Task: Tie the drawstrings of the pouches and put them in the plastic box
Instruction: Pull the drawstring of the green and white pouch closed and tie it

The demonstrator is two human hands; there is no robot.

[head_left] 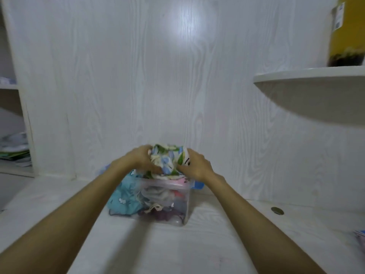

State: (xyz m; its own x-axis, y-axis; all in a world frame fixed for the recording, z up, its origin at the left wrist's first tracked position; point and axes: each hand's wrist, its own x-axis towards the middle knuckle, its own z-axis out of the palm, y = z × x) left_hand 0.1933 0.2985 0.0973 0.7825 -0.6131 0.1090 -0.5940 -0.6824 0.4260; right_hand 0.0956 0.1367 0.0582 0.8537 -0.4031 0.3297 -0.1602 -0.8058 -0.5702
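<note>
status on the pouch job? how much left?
Done: several pouches already fill the plastic box. In hand: left hand and right hand grip a floral pouch just above the box. Left: a teal pouch beside the box, outside it.

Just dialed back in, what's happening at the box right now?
A person grips a floral pouch with both hands, left hand and right hand, holding it over the open top of the clear plastic box. The box already holds several fabric pieces, and a teal pouch lies against its left side.
</note>
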